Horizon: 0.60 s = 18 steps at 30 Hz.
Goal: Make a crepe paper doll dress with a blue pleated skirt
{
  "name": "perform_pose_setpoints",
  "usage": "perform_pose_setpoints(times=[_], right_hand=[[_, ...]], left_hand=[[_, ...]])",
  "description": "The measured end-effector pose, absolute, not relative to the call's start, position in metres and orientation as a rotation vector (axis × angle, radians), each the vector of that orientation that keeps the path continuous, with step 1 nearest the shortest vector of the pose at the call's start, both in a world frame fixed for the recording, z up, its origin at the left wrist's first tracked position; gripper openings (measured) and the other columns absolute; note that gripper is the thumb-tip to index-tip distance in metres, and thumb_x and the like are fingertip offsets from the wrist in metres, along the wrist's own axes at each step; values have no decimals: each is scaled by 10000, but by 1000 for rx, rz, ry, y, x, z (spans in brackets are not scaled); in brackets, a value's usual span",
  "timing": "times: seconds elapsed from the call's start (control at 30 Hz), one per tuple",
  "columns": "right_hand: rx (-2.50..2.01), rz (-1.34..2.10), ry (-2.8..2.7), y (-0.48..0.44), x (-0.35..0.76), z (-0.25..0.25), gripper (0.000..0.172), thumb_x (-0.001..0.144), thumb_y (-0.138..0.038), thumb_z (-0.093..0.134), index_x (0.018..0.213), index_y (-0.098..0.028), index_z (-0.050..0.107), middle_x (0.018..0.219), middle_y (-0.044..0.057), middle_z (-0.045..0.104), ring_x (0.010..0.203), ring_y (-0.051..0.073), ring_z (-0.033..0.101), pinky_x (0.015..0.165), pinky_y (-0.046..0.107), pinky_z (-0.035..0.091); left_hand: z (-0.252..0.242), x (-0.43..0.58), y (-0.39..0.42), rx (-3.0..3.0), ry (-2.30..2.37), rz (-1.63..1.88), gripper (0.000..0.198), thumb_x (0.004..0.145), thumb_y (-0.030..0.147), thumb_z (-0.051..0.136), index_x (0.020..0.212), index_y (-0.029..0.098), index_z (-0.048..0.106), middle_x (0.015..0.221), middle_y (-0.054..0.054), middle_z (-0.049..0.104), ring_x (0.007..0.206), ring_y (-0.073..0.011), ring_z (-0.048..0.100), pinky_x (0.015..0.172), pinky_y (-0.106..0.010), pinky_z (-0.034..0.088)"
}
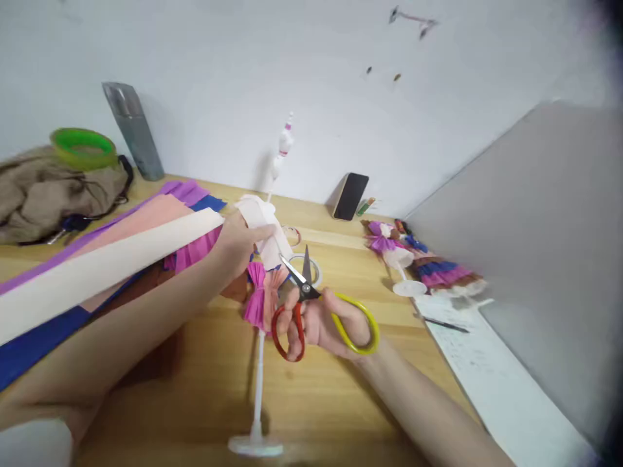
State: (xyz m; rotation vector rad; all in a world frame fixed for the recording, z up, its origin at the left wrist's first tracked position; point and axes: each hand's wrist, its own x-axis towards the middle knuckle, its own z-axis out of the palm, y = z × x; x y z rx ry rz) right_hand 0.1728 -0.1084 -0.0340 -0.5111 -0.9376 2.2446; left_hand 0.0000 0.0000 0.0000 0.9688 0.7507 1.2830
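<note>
My right hand holds scissors by one red and one yellow handle loop, blades spread apart. Pinched in my left hand is a piece of white crepe paper, its lower edge close to the blade tips. Just below hangs a pink and peach paper bow on a white stick with a round base. A long white paper strip stretches left from behind my left wrist. Rolls of tape lie partly hidden behind the scissors.
Purple, peach and blue crepe sheets cover the left of the table. A bottle, a green tape roll and brown cloth stand behind. A phone leans on the wall; paper figures and a written sheet lie right.
</note>
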Motion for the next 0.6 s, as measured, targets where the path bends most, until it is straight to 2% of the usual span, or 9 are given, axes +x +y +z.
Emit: perform_pose_setpoints(times=[0.23, 0.5, 0.6], right_hand=[[-511, 2182, -879, -111, 177, -33, 508, 852, -628, 556, 1008, -145, 594, 872, 82, 690, 584, 140, 625, 645, 356, 560], [-526, 2066, -942, -115, 176, -28, 485, 882, -619, 526, 876, -147, 633, 747, -6, 571, 517, 114, 602, 617, 339, 558], [-573, 2052, -966, -115, 177, -27, 502, 879, -636, 516, 922, -146, 616, 717, -19, 548, 511, 124, 599, 609, 350, 551]], left_hand=[[3, 0, -7, 1012, 756, 1253, 418, 520, 146, 786, 880, 150, 572, 759, 18, 622, 694, -152, 607, 632, -273, 493], [11, 1, -16, 1055, 826, 1240, 428, 515, 146, 799, 857, 152, 541, 709, 18, 631, 632, -146, 601, 567, -260, 489], [12, 0, -16, 1062, 829, 1230, 479, 501, 144, 808, 907, 144, 556, 753, -3, 651, 673, -172, 627, 591, -284, 513]])
